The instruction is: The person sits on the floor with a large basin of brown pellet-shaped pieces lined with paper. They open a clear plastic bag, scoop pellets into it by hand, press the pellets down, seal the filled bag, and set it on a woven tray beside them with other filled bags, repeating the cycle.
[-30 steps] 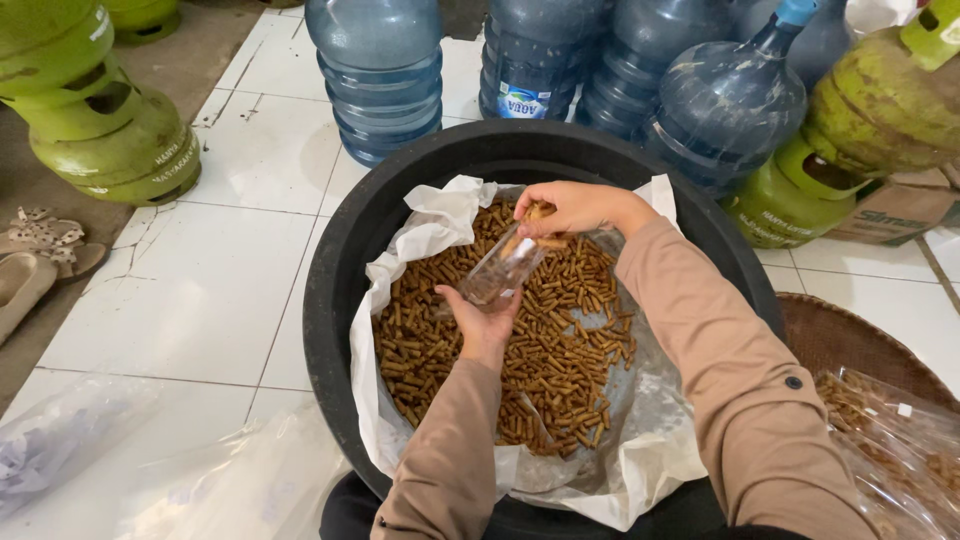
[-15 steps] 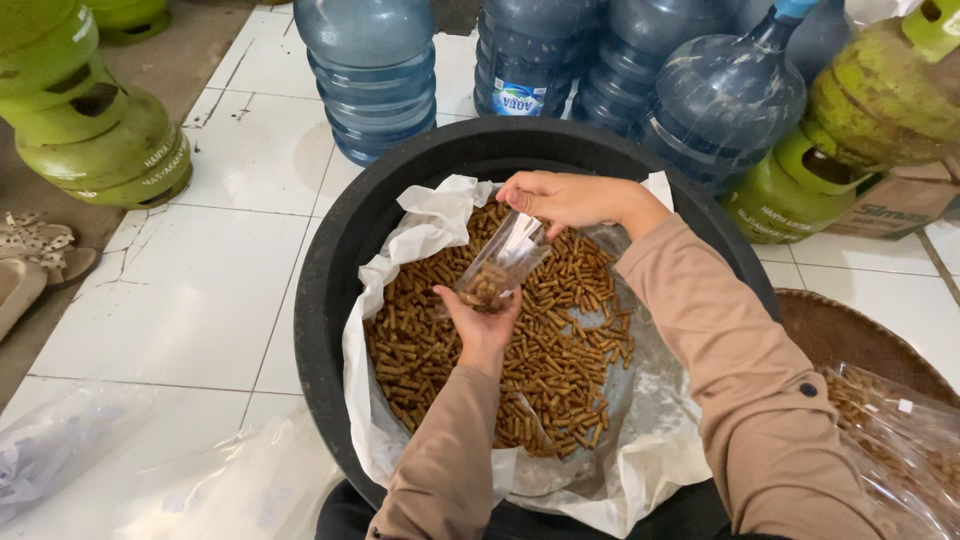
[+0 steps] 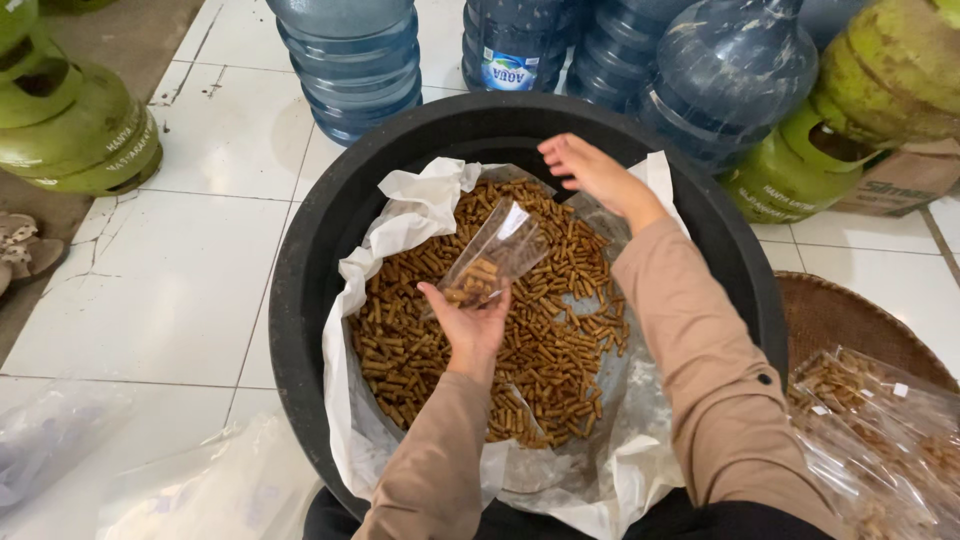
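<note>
A big black tub point(image 3: 310, 300) is lined with a clear plastic sheet point(image 3: 400, 215) and holds a heap of short brown snack sticks point(image 3: 540, 340). My left hand point(image 3: 470, 325) grips a small clear plastic bag point(image 3: 495, 255) from below; the bag is tilted and has some sticks in its bottom. My right hand point(image 3: 590, 175) hovers over the far side of the heap, fingers spread, apart from the bag and holding nothing that I can see. Both arms wear tan sleeves.
Blue water jugs point(image 3: 350, 60) and green gas cylinders point(image 3: 70, 120) stand on the white tiled floor behind the tub. At the right a woven tray point(image 3: 830, 320) carries filled clear packets point(image 3: 880, 420). Loose plastic point(image 3: 200, 480) lies at the lower left, sandals point(image 3: 25, 255) at the far left.
My right hand has left the bag's mouth and moved up and to the right over the heap. My left hand still holds the bag, shifted slightly left.
</note>
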A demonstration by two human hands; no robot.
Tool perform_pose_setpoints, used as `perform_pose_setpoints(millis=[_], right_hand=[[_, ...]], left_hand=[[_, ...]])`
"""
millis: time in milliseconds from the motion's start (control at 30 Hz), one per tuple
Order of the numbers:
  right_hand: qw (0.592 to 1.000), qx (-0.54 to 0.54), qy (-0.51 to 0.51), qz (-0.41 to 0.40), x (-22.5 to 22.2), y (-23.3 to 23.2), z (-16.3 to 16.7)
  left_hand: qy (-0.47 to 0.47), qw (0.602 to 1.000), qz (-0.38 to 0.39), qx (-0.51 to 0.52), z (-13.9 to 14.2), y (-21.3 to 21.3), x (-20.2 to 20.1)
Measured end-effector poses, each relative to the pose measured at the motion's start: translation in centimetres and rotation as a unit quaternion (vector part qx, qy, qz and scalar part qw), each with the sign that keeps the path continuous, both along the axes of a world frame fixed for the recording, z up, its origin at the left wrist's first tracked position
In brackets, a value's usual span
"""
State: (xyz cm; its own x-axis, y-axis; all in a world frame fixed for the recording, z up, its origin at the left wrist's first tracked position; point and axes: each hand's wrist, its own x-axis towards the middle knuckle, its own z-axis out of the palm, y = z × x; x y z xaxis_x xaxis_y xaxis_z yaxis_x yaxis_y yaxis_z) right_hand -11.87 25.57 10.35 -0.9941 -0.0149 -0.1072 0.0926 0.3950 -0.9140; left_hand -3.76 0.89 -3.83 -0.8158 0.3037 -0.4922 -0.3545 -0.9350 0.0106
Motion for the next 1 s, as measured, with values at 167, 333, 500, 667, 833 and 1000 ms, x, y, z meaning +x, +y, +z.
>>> perform_pose_setpoints(millis=[167,333,500,667,833,1000], right_hand=[[0.940,0.177,-0.048,-0.288,3.1,2.5,-12.6],[0.887,0.362,0.033,-0.285,5.6,1.4,-17.9],[0.876,0.310,-0.081,-0.359,2.3,-0.4,-18.3],[0.900,0.310,-0.068,-0.298,3.3,-1.9,-19.4],[0.924,0.311,0.039,-0.218,7.0,-4.5,-20.3],[0.938,0.280,0.033,-0.203,8.0,-6.5,-19.9]], left_hand=[[-0.016,1.000,0.024,0.000,0.8,-0.7,-0.2],[-0.005,1.000,-0.011,0.005,1.3,-0.5,0.3],[-0.007,0.999,-0.039,-0.002,1.5,-0.1,0.6],[0.020,0.999,-0.045,-0.004,1.8,-0.1,0.6],[0.004,0.998,-0.058,-0.016,2.0,0.8,1.1],[-0.004,0.998,-0.055,-0.006,1.5,1.0,1.5]])
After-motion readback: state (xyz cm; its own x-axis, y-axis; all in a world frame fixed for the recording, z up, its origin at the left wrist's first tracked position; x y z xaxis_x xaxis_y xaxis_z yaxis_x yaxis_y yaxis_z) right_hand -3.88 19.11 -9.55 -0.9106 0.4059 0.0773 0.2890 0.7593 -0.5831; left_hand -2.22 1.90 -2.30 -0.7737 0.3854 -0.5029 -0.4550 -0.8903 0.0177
